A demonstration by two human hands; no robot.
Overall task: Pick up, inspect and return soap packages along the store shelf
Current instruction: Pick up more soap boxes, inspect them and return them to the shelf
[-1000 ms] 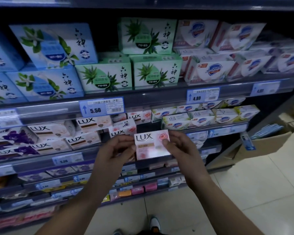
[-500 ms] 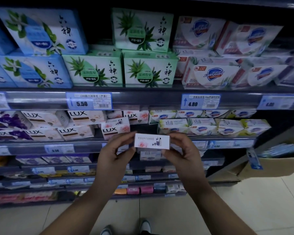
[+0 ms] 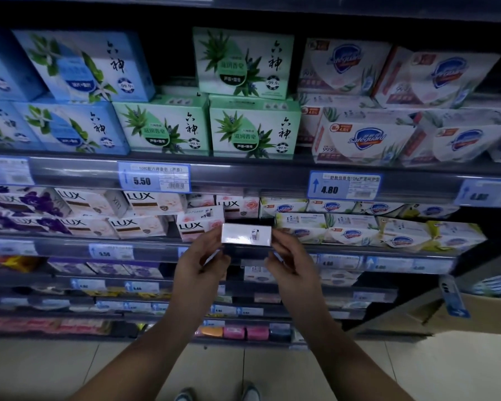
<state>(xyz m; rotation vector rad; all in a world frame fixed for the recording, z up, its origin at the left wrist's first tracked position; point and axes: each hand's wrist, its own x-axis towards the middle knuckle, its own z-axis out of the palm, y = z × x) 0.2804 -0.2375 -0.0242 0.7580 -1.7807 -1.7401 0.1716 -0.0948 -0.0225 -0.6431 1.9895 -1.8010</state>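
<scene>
A small pink-and-white Lux soap box is held level in front of the second shelf, its narrow long side turned toward me. My left hand pinches its left end and my right hand pinches its right end. Just behind it on the shelf stands another pink Lux box, with a dark gap in the row to its right.
The shelf rail with price tags runs under the Lux row. Green aloe boxes and white Safeguard boxes fill the shelf above. Safeguard packs lie right of the gap. A cardboard carton stands on the floor at the right.
The Lux box has been tipped from showing its front face to showing its narrow side, and both hands have carried it up and closer to the shelf row.
</scene>
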